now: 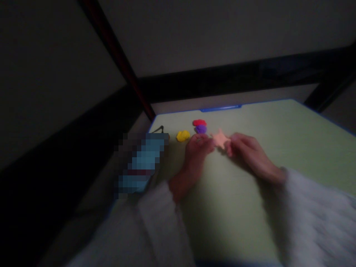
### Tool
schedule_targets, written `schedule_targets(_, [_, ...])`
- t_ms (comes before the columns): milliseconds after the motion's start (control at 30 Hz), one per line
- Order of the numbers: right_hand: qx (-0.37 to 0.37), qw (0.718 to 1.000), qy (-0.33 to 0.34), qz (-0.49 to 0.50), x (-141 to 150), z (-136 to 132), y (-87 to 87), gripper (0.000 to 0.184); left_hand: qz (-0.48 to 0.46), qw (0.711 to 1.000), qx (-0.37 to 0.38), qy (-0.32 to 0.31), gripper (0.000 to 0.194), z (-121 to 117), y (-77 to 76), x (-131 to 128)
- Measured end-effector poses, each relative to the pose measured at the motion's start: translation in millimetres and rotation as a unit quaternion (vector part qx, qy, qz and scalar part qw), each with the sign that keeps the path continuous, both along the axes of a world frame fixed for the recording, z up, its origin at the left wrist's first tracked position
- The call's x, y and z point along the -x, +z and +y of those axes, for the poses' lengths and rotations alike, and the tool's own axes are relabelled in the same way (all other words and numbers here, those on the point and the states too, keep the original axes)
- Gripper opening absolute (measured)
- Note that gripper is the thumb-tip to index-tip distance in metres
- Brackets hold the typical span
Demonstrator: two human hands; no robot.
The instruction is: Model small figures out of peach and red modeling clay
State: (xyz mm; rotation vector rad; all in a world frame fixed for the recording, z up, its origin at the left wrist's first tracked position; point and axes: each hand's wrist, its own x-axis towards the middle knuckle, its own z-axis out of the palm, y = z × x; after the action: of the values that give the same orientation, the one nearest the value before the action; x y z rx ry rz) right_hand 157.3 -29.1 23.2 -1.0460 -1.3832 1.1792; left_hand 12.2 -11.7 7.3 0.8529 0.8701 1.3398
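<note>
A small peach-coloured star (pixel 220 139), which looks like modelling clay, is held up between both hands above the table. My left hand (pixel 197 151) pinches its left point, and my right hand (pixel 248 152) pinches its lower right side. Just beyond my left hand lie a purple lump (pixel 201 129) and a red lump (pixel 199 122), close together and seemingly of the same clay. A yellow lump (pixel 183 135) rests to the left of my left fingers. Blur hides the exact fingertip contact.
The pale green table (pixel 283 126) has a blue rim, with a blue handle-like piece (pixel 221 108) at its far edge. At the left stands a pixelated light-blue object (pixel 147 159) beside a dark cord or frame piece (pixel 158 129). A wall rises behind.
</note>
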Motion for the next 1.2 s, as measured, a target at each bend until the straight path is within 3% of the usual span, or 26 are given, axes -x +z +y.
schedule_targets(233, [-0.037,0.997,-0.018,-0.058,1,-1,2.3,0.035,0.000,1.000,0.003,-0.015,0.027,-4,2.8,-3])
schedule_targets(467, [-0.014,0.998,0.006,0.055,0,2,-8.9,0.031,-0.034,0.998,0.030,-0.036,0.022,-6,2.7,-5])
schedule_targets(900, [-0.005,0.991,0.069,0.112,-2,5,-14.6,0.028,-0.074,0.985,0.029,-0.150,0.013,-5,1.8,-5])
schedule_targets(1200, [0.000,0.989,0.067,0.132,-3,5,-15.0,0.026,-0.094,0.982,0.073,-0.148,0.007,-6,4.3,-5])
